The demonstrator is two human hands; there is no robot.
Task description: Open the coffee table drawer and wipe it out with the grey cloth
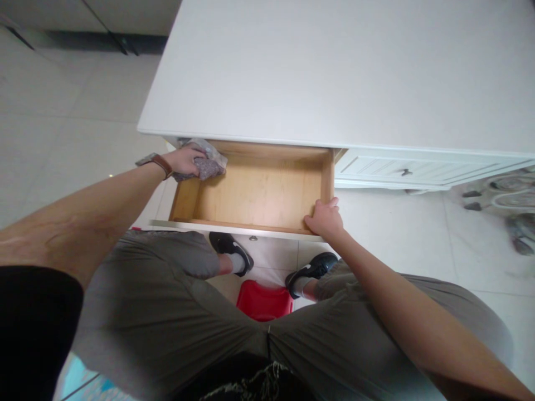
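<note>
A wooden drawer [259,192] stands pulled out from under a white desk top [334,72]; nothing lies inside it. My left hand [184,160], with a brown-strapped watch on the wrist, is closed round a grey cloth [209,164] and presses it against the drawer's back left corner. My right hand [325,218] grips the drawer's front right corner, fingers curled over the rim.
A second, shut white drawer [409,170] with a small knob sits to the right. My knees and black shoes [232,250] are below the drawer front, over a red stool [264,302]. Chair casters [501,195] stand at the right on the pale tiled floor.
</note>
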